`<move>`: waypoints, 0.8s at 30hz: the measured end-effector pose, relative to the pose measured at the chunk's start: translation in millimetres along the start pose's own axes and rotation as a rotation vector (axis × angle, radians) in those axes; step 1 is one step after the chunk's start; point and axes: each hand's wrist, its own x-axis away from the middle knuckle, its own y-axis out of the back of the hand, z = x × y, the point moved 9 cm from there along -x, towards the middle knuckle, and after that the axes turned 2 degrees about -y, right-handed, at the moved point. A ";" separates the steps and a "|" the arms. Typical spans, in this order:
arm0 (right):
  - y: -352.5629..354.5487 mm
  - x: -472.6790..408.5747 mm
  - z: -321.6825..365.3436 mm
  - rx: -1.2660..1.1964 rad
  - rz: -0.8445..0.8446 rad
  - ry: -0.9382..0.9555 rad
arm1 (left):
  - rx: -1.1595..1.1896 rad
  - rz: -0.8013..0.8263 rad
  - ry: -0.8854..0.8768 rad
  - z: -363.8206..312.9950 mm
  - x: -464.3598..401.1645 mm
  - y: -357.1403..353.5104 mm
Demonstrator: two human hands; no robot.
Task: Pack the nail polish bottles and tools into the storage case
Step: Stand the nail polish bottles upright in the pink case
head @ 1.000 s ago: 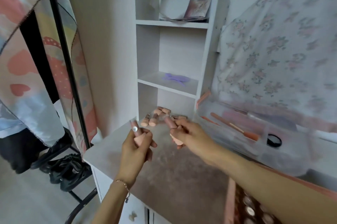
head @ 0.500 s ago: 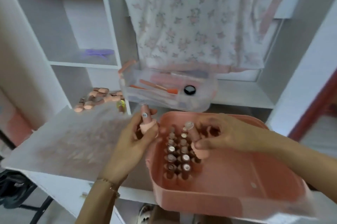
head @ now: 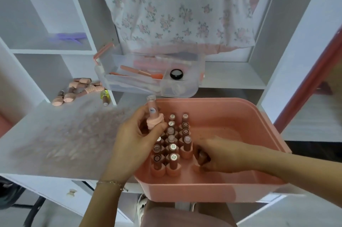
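Fingers (head: 157, 130) of the left hand (head: 133, 139) are curled around a nail polish bottle (head: 153, 115), clamped on its ribbed, peach-coloured cap; the cylindrical glass body points up and away, with a round label on its side. This bottle is held over the left edge of the storage case (head: 240, 114), just beside the packed rows. Fingers of the right hand (head: 220, 154) are curled around a second bottle (head: 202, 158) low inside the case, to the right of the rows; motion blur obscures how its base meets the floor of the case.

The storage case is a rounded-corner rectangular tub of smooth, matte pink plastic. Packed bottles (head: 173, 145) stand in three rows in its left half, caps down, with round bases and small circular labels facing up.

A clear plastic tray (head: 185, 89) with pink latches sits behind the case; it holds orange-handled tools (head: 140, 73) and a small round black pot (head: 176, 74). Loose bottles (head: 77, 89) with ribbed peach caps lie on their sides on the table (head: 37, 121) at rear left, next to a small yellow bottle (head: 105, 95).

The table is white, with a faint mottled pattern. White shelving (head: 81, 14) rises behind it, carrying a purple bow (head: 68, 36). A floral cloth (head: 175, 4) hangs above the tray.
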 end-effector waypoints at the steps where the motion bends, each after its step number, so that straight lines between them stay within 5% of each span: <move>1: -2.1 0.5 -0.8 -0.006 -0.009 0.006 | -0.006 -0.005 0.007 0.8 0.5 -0.2; 13: -14.5 -7.2 -22.7 0.037 0.049 -0.159 | 0.004 0.004 0.029 1.9 -1.5 -0.8; 24: -24.0 -9.9 -34.3 -0.367 0.014 -0.337 | 0.020 0.009 0.007 2.5 -0.6 0.6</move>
